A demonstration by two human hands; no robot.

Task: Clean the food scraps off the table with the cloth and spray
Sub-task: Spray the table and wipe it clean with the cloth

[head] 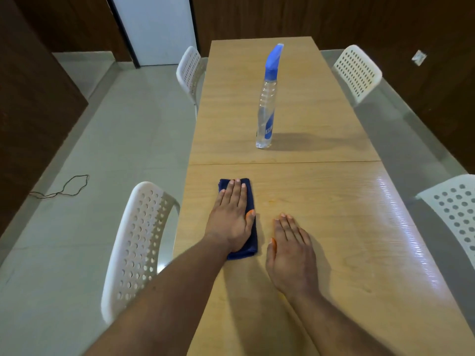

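Wiping seems underway: the left hand (pixel 232 217), fingers straight, presses the cloth (pixel 240 219); a faint orange smear (pixel 272 200) remains beside it, while the right hand (pixel 290 250) lies flat on the table (pixel 334 227) and the spray bottle (pixel 267 98) stands untouched.

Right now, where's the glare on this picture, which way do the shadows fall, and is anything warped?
Head view: glare streaks the table along its near right edge; the spray bottle throws a soft shadow to the right; wide-angle distortion splays the table edges and chairs outward; the left hand on the cloth looks sharp.
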